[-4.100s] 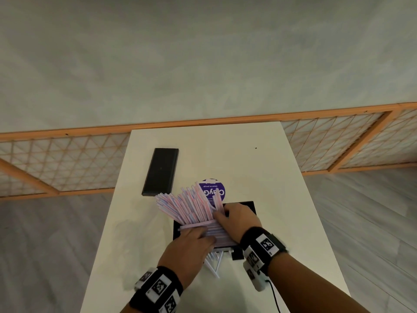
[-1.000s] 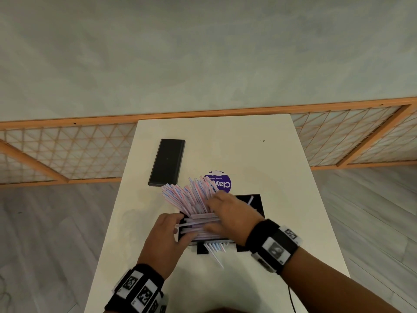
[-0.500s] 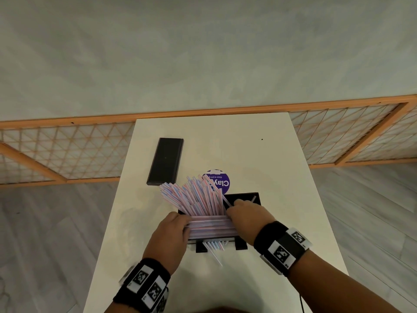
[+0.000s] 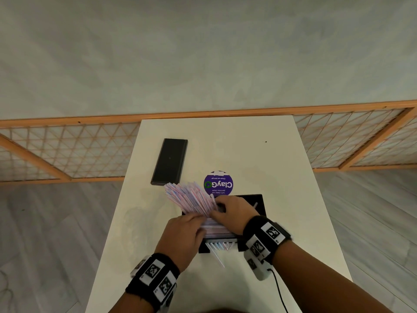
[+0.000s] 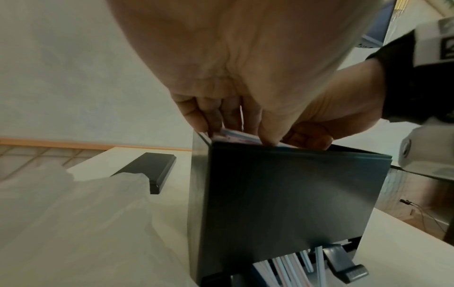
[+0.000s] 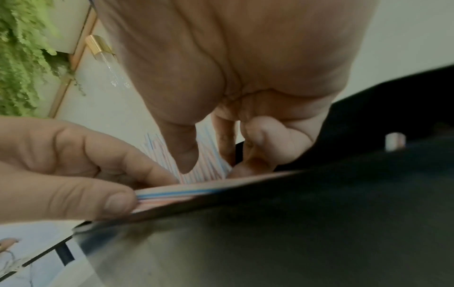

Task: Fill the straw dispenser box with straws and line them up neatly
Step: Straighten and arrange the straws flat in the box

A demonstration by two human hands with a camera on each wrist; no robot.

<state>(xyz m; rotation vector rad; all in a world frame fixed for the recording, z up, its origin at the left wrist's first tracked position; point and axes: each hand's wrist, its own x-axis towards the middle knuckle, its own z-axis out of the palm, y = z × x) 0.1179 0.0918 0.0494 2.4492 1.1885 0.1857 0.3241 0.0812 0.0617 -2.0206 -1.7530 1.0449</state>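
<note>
A black straw dispenser box (image 4: 257, 203) stands on the white table (image 4: 225, 136) near its front edge. Pink, blue and white straws (image 4: 189, 197) lean out of its far left corner in a fan; more straws (image 4: 216, 229) lie flat across its open top. My left hand (image 4: 185, 236) curls its fingers (image 6: 98, 174) and thumb over the left end of the flat stack (image 6: 172, 194). My right hand (image 4: 230, 211) pinches the base of the fan between thumb (image 6: 183, 155) and fingers. A few straws (image 5: 290, 268) stick out of the box's bottom slot.
The box's black lid (image 4: 169, 161) lies flat at the far left of the table. A round purple sticker (image 4: 218, 183) sits just behind the box. A clear plastic bag (image 5: 73, 213) lies left of the box. Wooden lattice panels (image 4: 67, 152) flank the table.
My right hand has moved from the right end of the flat stack up to the base of the leaning fan. My left hand has slid rightwards over the stack's left end.
</note>
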